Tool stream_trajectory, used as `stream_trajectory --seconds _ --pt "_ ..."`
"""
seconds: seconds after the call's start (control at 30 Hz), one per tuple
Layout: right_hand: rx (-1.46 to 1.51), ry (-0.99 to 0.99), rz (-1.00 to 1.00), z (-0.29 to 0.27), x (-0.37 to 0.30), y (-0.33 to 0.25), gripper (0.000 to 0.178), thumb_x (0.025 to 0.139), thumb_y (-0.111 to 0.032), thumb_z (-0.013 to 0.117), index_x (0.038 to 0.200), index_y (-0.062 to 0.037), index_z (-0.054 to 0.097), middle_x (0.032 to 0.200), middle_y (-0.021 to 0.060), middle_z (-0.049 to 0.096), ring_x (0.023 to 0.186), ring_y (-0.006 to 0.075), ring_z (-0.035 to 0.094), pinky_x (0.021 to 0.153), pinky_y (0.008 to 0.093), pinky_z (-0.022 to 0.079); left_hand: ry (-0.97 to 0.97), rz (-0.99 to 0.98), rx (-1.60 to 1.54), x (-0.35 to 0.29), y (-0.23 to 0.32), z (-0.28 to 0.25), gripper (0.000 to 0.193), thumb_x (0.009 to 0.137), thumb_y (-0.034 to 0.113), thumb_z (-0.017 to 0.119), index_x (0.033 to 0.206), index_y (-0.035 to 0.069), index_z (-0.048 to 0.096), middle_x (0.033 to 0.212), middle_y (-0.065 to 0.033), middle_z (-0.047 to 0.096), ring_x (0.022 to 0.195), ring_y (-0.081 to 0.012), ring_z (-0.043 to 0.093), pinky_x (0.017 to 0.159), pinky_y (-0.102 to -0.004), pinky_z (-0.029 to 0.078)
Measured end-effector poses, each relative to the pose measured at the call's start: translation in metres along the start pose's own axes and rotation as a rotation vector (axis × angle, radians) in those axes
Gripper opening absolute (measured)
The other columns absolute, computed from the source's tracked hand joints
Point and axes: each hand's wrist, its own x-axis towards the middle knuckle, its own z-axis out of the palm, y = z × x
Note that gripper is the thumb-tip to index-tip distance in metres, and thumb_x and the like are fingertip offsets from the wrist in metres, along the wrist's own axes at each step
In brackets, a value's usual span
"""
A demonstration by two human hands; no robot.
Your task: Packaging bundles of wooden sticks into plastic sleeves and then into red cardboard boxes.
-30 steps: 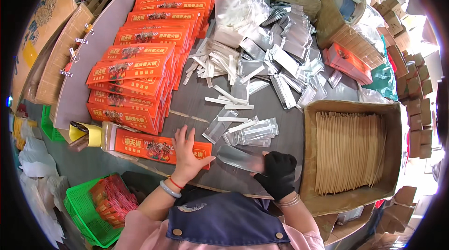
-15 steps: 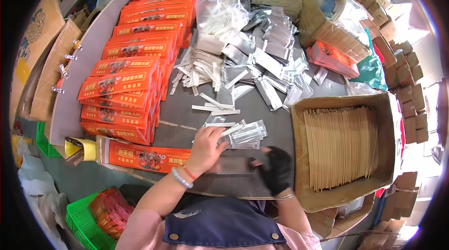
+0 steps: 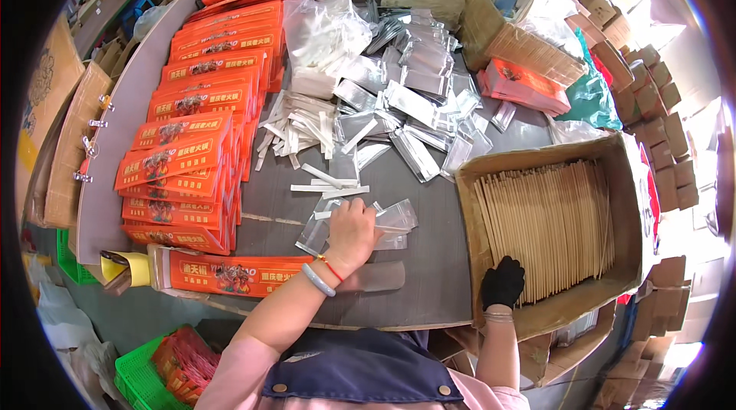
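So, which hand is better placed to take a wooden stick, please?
Likely the right hand: it is at the wooden sticks, while the left hand is over the clear packets.

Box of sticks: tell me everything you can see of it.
The box looks like brown cardboard, rectangular and open-topped. It stands upright at the right end of the grey table; what bears it is hidden. Thin, pale, wooden-looking sticks fill most of it, packed side by side. The black-gloved right hand is at its near left corner, over the sticks; contact is unclear.
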Motion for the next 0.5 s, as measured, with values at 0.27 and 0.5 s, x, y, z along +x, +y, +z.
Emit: stream_trajectory --seconds 0.27,0.5 --pt "0.143 0.044 -0.017 -0.001 -0.007 0.007 0.024 0.089 -0.02 0.061 0.103 -0.0006 0.059 0.101 0.0199 0.061 0.097 0.039 0.061 0.079 0.0447 0.051 -0.363 -0.163 -0.519 -0.029 -0.004 -0.037 0.025 0.07 0.021 0.081 0.089 0.011 0.069 0.085 -0.0047 0.063 0.088 -0.0294 0.059 0.082 -0.041 0.045" --pt "0.553 -0.098 -0.614 -0.04 -0.037 -0.05 0.026 0.087 -0.021 0.064 0.111 -0.0125 0.069 0.083 0.0163 0.063 0.082 0.0386 0.062 0.069 0.045 0.049 -0.131 -0.032 -0.187 -0.106 -0.029 -0.06 0.05 0.06 0.021 0.086 0.107 0.01 0.07 0.116 -0.0062 0.061 0.108 -0.0289 0.053 0.091 -0.0433 0.043"
